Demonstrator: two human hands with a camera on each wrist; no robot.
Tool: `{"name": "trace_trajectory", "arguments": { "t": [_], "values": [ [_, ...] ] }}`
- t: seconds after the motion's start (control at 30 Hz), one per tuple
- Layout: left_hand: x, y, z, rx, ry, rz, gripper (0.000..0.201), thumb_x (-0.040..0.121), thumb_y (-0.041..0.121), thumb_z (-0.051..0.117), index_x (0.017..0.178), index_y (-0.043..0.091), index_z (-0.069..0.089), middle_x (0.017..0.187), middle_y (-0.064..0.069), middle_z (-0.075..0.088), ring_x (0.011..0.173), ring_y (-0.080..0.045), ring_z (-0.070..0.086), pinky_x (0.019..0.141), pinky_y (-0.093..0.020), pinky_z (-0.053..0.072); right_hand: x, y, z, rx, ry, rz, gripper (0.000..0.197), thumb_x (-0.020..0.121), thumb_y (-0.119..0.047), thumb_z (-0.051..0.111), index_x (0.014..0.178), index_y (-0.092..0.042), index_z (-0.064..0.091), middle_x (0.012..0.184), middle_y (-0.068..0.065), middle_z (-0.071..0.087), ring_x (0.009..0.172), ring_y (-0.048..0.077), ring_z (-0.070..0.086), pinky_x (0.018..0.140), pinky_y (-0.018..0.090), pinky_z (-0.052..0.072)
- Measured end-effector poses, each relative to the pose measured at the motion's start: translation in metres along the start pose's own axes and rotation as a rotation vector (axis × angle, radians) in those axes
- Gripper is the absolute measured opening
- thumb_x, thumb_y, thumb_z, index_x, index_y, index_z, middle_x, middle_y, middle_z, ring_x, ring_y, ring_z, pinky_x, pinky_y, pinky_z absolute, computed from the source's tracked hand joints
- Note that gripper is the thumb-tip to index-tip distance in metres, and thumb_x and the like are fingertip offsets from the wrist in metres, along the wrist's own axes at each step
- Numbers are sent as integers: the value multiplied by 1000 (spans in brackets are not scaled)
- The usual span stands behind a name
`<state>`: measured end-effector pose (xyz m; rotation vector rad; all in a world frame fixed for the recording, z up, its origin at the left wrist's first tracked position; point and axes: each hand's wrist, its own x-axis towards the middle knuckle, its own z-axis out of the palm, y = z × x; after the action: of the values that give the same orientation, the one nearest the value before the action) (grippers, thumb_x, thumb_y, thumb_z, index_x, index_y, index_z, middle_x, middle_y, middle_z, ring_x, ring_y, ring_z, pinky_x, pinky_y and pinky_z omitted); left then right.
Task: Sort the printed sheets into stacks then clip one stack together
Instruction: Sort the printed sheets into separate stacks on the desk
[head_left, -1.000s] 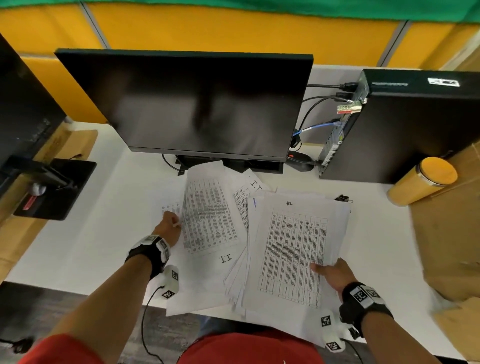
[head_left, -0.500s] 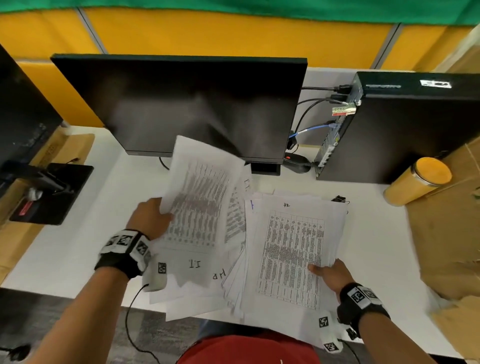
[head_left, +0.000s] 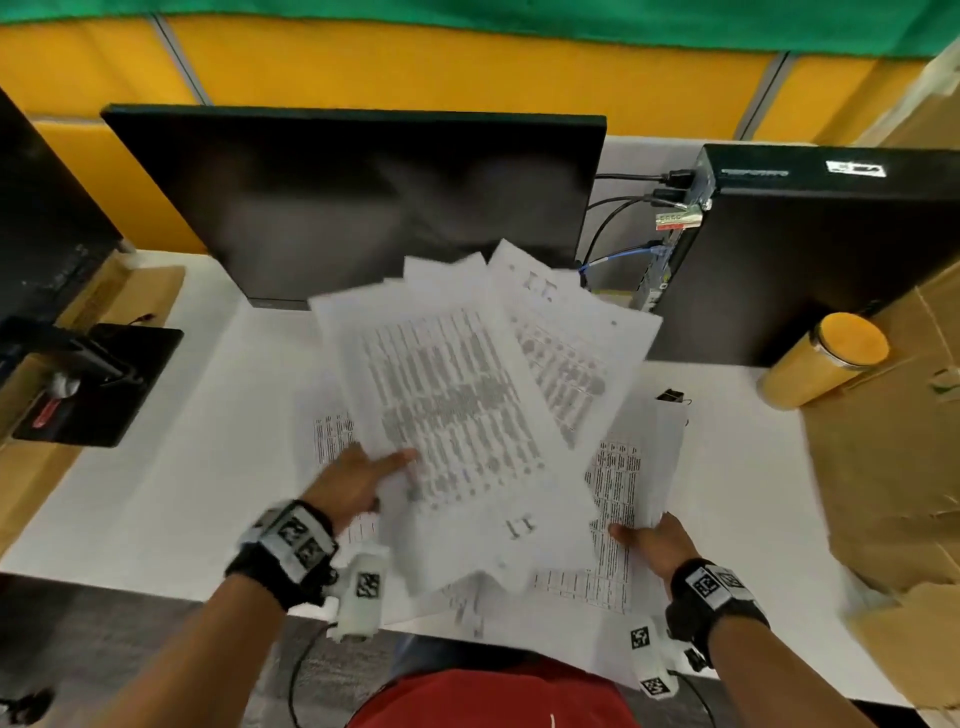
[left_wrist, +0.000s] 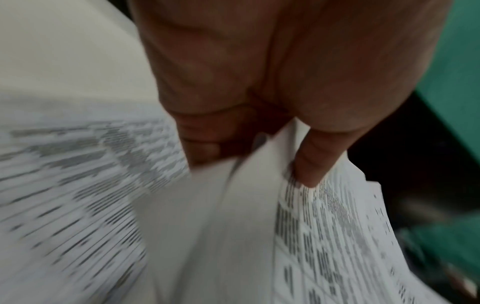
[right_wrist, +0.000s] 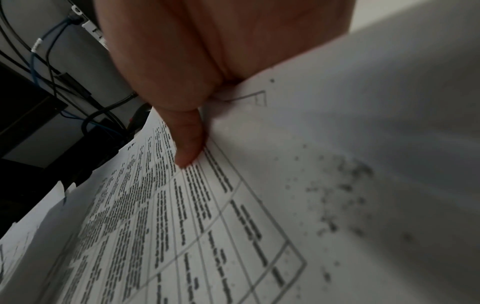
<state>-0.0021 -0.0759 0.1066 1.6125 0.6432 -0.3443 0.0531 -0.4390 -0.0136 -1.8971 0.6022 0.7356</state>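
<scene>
Lifted since a moment ago, loose sheets (head_left: 452, 415) are swinging rightward, pinched by the left hand (head_left: 358, 480); the right hand (head_left: 657, 540) is gripping the stack (head_left: 618, 499) on the desk (head_left: 156, 467). Fanned pages are risking slipping out and mixing, or burying the clip (head_left: 674, 397).

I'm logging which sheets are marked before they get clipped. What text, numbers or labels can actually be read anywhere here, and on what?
"IT": handwritten on the lifted white printed sheets, near the bottom edge and again on a sheet behind; reading uncertain.
Table print on those sheets and on the lower white paper pile: too blurred.
White sticker on the black computer case: unreadable.
Square marker tags on the black wristbands: patterns, no words.
</scene>
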Motion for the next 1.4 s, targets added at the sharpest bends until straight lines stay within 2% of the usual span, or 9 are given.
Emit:
{"name": "trace_trajectory", "arguments": {
  "t": [0.1, 0.27, 0.43, 0.6, 0.7, 0.8, 1.07, 1.27, 1.4],
  "values": [
    [22, -44, 34, 500, -132, -20, 31, 95, 38, 56, 103, 10, 64, 88, -6, 75, 75, -18, 73, 68, -35, 61, 2, 3, -1, 5, 35, 0, 45, 73, -21, 72, 112, -1, 65, 96, 17, 71, 88, 34, 66, 84, 44, 55],
    [42, -71, 59, 878, 51, 84, 44, 99, 35, 43, 137, 17, 51, 132, -6, 59, 114, -28, 61, 99, -40, 49, 13, 11, -2, 170, 24, 0, 53, 66, -38, 55, 113, -13, 64, 112, 12, 69, 105, 32, 63, 101, 48, 46],
    [51, -54, 52, 783, 294, 175, 27, 101, 15, 38, 105, 4, 62, 80, -4, 63, 66, -20, 63, 60, -27, 53, 2, 12, -3, 406, -50, 25, 57, 58, -23, 60, 113, -8, 65, 115, 13, 68, 106, 36, 62, 104, 48, 42],
    [65, -48, 36, 655, 364, 151, 21, 99, 9, 39, 108, 12, 58, 79, -8, 64, 61, -23, 63, 48, -28, 49, -2, 18, -5, 523, -80, 11, 57, 33, -10, 59, 90, -6, 57, 94, 15, 58, 82, 33, 55, 85, 42, 43],
    [71, -48, 52, 764, 218, 149, 24, 99, 13, 43, 118, 9, 57, 108, -12, 65, 98, -30, 65, 85, -36, 55, -9, 12, -5, 470, -131, -47, 44, 57, -4, 66, 101, -5, 62, 91, 10, 70, 82, 30, 63, 77, 36, 49],
    [71, -54, 79, 833, 14, 94, 47, 102, 24, 41, 147, 13, 34, 148, -10, 42, 135, -28, 43, 107, -34, 36, -3, 18, -4, 305, -61, -57, 49, 87, -12, 67, 133, -10, 52, 122, 7, 66, 112, 29, 61, 103, 45, 45],
    [67, -68, 78, 1059, 96, 243, 66, 92, 59, 42, 149, 29, 27, 152, 0, 34, 136, -28, 37, 109, -54, 33, -4, 6, 1, 196, 14, -107, 64, 87, -48, 66, 139, -14, 51, 132, 6, 60, 124, 30, 54, 99, 33, 38],
    [76, -85, -29, 752, 669, -366, 89, 79, 65, 59, 145, 13, 31, 152, -15, 28, 136, -36, 35, 104, -57, 37, 7, 10, 3, 91, -62, -141, 85, 53, -50, 92, 125, -20, 58, 116, -1, 68, 104, 21, 64, 94, 35, 48],
    [72, -91, -48, 741, 568, -531, 96, 70, 69, 64, 138, 6, 38, 134, -20, 40, 124, -38, 40, 104, -49, 38, 9, 12, 1, 127, -59, -148, 57, 69, -12, 87, 118, -18, 58, 110, 2, 66, 100, 23, 62, 93, 36, 47]
  ]
}}
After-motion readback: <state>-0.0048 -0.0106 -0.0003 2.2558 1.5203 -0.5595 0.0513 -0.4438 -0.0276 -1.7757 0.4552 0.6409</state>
